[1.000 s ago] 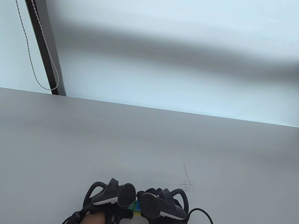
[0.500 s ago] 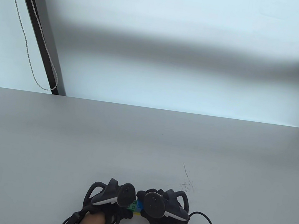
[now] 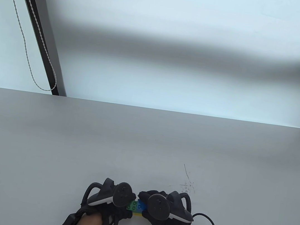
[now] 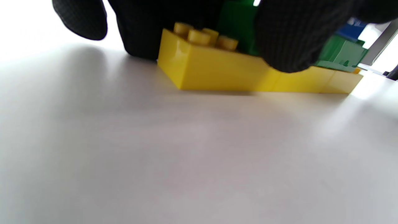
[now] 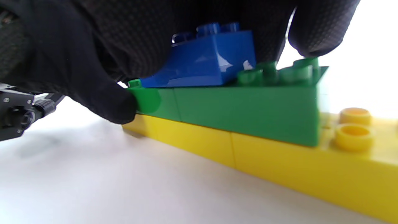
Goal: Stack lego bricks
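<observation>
Left hand (image 3: 108, 210) and right hand (image 3: 163, 219) both grip a lego stack (image 3: 136, 206) on the tabletop (image 3: 76, 149): blue brick (image 5: 211, 59) on green bricks (image 5: 236, 109) on yellow bricks (image 5: 279, 155). No readable writing.

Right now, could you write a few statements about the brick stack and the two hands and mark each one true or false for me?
1. The yellow layer lies at the bottom, on the table. True.
2. The blue brick sits directly on yellow. False: it sits on the green layer, which sits on yellow.
3. Green covers every yellow stud. False: bare yellow studs show at both ends, beyond the green.
4. The right hand has fingers against the end of the green layer. True.
5. The left hand is far from the stack. False: its fingers are at the stack, over the green layer.
</observation>
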`<state>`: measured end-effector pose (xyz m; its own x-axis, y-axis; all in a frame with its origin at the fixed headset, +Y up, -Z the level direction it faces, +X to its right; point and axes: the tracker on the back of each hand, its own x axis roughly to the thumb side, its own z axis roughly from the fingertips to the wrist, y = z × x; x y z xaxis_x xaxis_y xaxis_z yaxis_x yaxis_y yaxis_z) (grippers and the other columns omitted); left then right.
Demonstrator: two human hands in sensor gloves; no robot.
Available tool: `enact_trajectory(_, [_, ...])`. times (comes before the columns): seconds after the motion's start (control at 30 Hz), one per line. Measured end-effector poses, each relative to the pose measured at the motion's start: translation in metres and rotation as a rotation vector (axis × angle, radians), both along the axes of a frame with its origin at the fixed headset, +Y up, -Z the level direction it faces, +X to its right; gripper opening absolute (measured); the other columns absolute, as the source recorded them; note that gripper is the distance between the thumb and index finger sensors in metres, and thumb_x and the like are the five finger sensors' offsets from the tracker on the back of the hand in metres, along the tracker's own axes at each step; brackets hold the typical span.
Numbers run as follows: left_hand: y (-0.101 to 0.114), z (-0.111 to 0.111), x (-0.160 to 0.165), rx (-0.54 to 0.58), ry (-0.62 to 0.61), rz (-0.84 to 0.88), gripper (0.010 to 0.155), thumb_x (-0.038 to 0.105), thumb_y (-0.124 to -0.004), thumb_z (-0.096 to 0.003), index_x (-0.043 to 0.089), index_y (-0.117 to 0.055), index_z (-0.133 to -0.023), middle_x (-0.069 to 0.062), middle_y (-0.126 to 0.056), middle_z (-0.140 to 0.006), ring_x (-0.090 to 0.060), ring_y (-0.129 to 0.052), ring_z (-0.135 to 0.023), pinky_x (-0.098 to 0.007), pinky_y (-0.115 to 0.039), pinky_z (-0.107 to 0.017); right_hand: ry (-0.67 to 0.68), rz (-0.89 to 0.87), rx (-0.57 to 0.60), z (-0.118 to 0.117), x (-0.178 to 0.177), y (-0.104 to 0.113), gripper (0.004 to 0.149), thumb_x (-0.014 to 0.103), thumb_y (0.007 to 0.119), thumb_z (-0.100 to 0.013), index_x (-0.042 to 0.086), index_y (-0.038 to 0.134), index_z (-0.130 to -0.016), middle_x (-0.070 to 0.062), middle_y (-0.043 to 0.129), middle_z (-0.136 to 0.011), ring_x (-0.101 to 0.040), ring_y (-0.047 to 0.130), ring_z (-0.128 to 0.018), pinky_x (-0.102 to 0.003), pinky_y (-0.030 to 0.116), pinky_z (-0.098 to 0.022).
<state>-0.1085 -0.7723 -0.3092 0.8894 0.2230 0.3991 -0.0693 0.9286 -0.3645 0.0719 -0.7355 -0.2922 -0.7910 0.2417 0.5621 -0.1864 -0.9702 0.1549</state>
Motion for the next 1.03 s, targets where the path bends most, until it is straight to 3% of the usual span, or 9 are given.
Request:
enact_trajectory(0.57, [0.024,0.002,-0.019,0.035,0.048,0.15,0.067,0.054,-0.08,-0.0373,0.029,-0.065,-0.097,-0.004,-0.074,-0.102,-0.031,-0.075,-0.091,-0.06,-0.064,-0.067,-0.119,-0.107,-0.003,-0.008,0.046,0.018,0.064,0.044,0.083,-0.037,0.012,0.07,-0.091,-0.017,0.082,-0.09,-0.044,0.09,-0.075,-0.063,0.071,-0.057])
enact_trajectory(1.03, [0.033,-0.002,-0.05,0.12,0.181,0.204,0.072,0.057,-0.075,-0.039,0.03,-0.054,-0.102,-0.007,-0.055,-0.113,-0.036,-0.055,-0.102,-0.065,-0.052,-0.071,-0.24,-0.074,0.027,-0.017,0.079,0.016,0.068,0.047,0.08,-0.038,0.012,0.064,-0.095,-0.019,0.074,-0.097,-0.047,0.081,-0.084,-0.07,0.059,-0.06])
